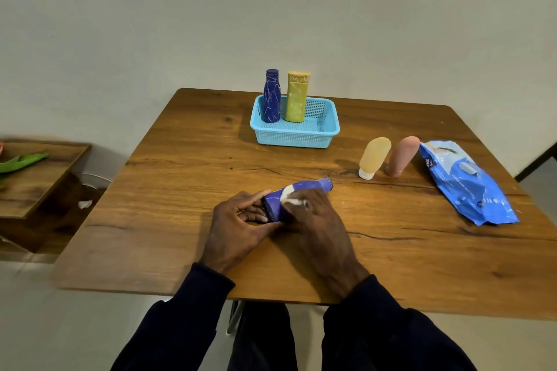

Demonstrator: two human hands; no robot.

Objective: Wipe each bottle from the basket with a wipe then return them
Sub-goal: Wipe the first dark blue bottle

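My left hand (pixel 241 220) grips the purple bottle (pixel 301 193) at centre frame, low over the desk (pixel 180 190); my right hand (pixel 313 214) presses a wipe (pixel 291 197) on it. Wiping step; next, I judge, return to basket (pixel 297 134).

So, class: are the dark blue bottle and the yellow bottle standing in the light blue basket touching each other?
Apart. The head view shows a sliver of basket mesh between the dark blue bottle and the yellow bottle.

Plain room, likely a home: wooden table (pixel 187 178), bare wall (pixel 271 9) at twelve o'clock, low shelf (pixel 33 178) at nine.
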